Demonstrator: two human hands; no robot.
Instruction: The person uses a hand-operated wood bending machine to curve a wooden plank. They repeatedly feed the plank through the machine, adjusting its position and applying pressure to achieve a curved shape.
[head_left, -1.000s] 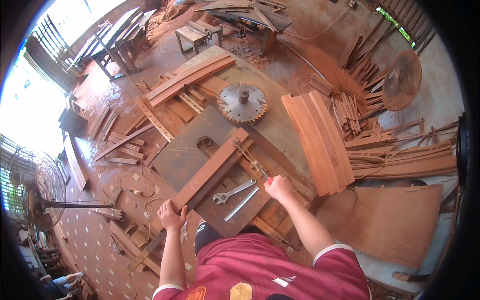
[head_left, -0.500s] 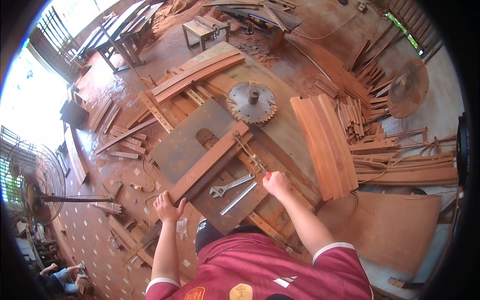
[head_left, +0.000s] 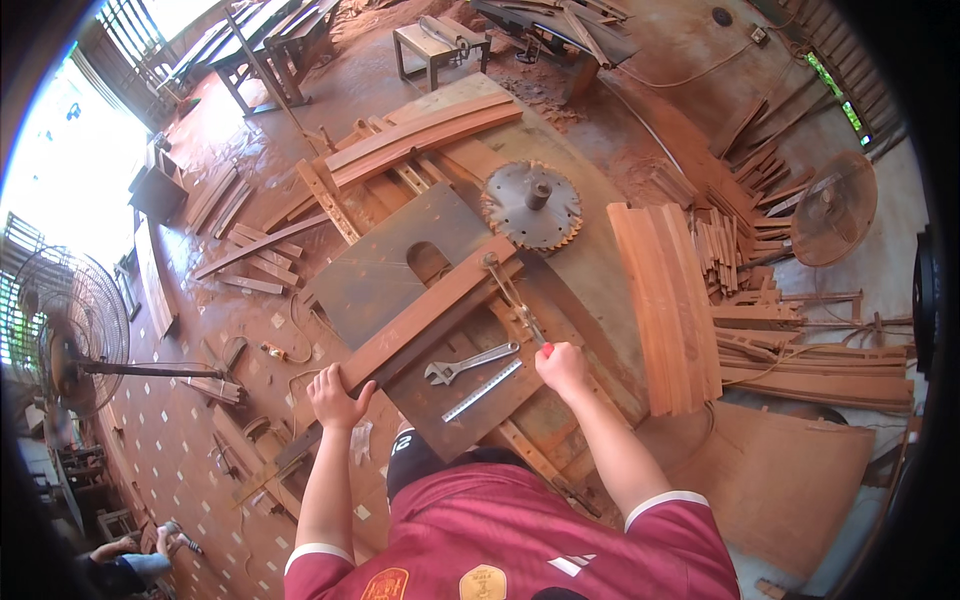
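Note:
A long reddish wooden bar (head_left: pixel 430 312) lies slantwise across a dark metal machine plate (head_left: pixel 380 255) with an oval slot. My left hand (head_left: pixel 338 397) rests round the bar's near end, thumb on one side and fingers on the other. My right hand (head_left: pixel 562 368) is closed round the red-tipped handle of a metal clamp rod (head_left: pixel 512 295), whose far end meets the bar near its far end. Between my hands, an adjustable wrench (head_left: pixel 470 363) and a steel ruler (head_left: pixel 482 391) lie on the lower plate. A toothed circular saw blade (head_left: pixel 532 205) lies flat beyond the bar.
Curved wooden pieces (head_left: pixel 425 138) lie at the table's far end, and a broad curved panel (head_left: pixel 665 308) at its right. Stacked wood (head_left: pixel 810 365) and a round fan (head_left: pixel 835 210) stand farther right. Another fan (head_left: pixel 70 365) is at left; a person (head_left: pixel 145 562) shows lower left.
The whole view has shifted, so the table and floor appear slightly to the right. Both hands keep the same grips, and the wrench and ruler stay on the plate.

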